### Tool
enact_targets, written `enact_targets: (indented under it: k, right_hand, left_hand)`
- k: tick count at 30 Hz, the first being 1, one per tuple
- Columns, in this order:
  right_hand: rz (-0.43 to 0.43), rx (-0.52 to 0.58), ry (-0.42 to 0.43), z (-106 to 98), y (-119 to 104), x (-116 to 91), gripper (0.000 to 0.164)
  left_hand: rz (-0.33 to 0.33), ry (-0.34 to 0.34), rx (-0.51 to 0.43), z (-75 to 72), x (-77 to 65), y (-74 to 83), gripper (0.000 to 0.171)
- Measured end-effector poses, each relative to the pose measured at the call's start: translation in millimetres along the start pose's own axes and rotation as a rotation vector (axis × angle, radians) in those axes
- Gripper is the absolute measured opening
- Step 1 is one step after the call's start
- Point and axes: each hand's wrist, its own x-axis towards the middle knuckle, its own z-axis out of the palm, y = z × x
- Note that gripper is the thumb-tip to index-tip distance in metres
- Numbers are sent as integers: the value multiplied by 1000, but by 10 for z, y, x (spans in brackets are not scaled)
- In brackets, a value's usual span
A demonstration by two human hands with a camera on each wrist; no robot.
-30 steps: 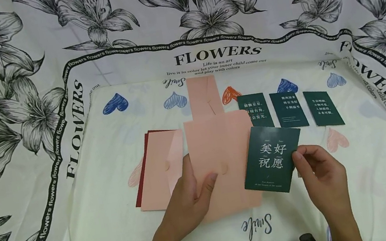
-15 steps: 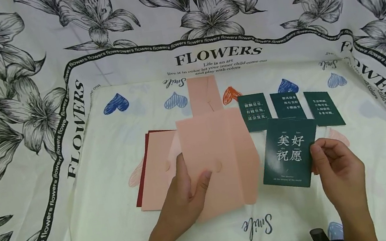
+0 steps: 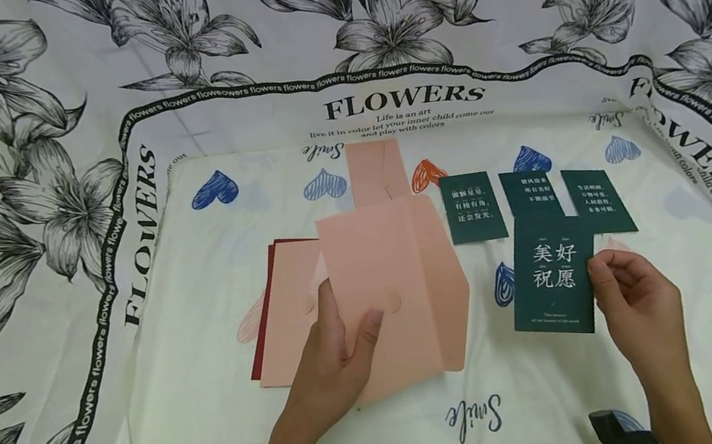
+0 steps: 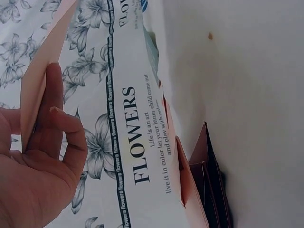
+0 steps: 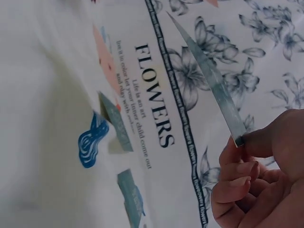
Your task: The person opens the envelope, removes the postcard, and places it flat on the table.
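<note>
My left hand (image 3: pixel 332 364) grips a pale pink envelope (image 3: pixel 378 257), thumb on its front near a round seal. A wide flap extends from the envelope's right side. To the right, my right hand (image 3: pixel 642 310) pinches a dark green card (image 3: pixel 556 303) with white Chinese characters by its right edge. Both are held up, apart from each other. In the left wrist view the envelope (image 4: pixel 35 90) is seen edge-on between thumb and fingers. The right wrist view has the card (image 5: pixel 213 88) nearly edge-on, pinched at its lower end, the other fingers curled.
Pink envelopes (image 3: pixel 282 310) lie stacked at the left, over a dark red one (image 3: pixel 263 320). Another pink envelope (image 3: pixel 376 169) lies farther back. Three green cards (image 3: pixel 473 208) lie in a row at the right, two partly covered by the held card. A heart-printed cloth (image 3: pixel 194 430) lies beneath.
My right hand has drawn the green card rightward, from overlapping the envelope to well clear of it. The left hand's envelope has shifted slightly left and turned, showing its flap.
</note>
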Motion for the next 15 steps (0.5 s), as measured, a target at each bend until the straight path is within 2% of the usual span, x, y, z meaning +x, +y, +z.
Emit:
enact_targets:
  k: [3,7,15]
  right_hand:
    - [24,-112,-43,38,91,27,33]
    - [14,-224,-113,95,193,70,36]
    - [-4,-289,-263,242,316,183,41]
  left_hand:
    - [1,-2,3,9,6,-7,53]
    - [-2,-14,2,23,10,-14,54]
    - [-10,-39,13,42,17,-10,55]
